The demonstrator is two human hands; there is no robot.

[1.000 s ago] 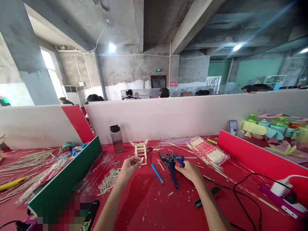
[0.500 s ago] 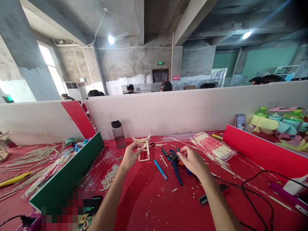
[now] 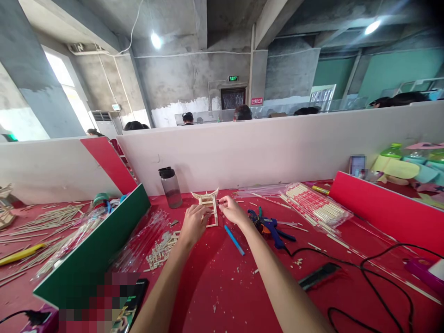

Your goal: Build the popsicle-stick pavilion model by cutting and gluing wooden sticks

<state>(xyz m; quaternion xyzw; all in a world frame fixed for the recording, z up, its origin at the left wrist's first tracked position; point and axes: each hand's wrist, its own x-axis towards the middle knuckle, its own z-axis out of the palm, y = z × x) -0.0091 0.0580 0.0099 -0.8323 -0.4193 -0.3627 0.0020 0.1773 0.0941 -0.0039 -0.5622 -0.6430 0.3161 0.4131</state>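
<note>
Working at stick frame (image 3: 215,215) on red bench (image 3: 225,289), apparently fitting step; left hand (image 3: 194,225), right hand (image 3: 233,212) near its sides, grips nearly closed, contents unclear; next move calls for light, steady alignment.

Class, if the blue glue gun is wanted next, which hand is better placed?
Right, I judge: the right hand is nearer the glue gun, while the left hand is farther, partly hiding the wooden frame.

The worktop (image 3: 222,286) is coloured red; the marker (image 3: 234,240) is seen in blue, the left divider (image 3: 93,245) in dark green, the packet (image 3: 314,206) patterned red and cream.
</note>
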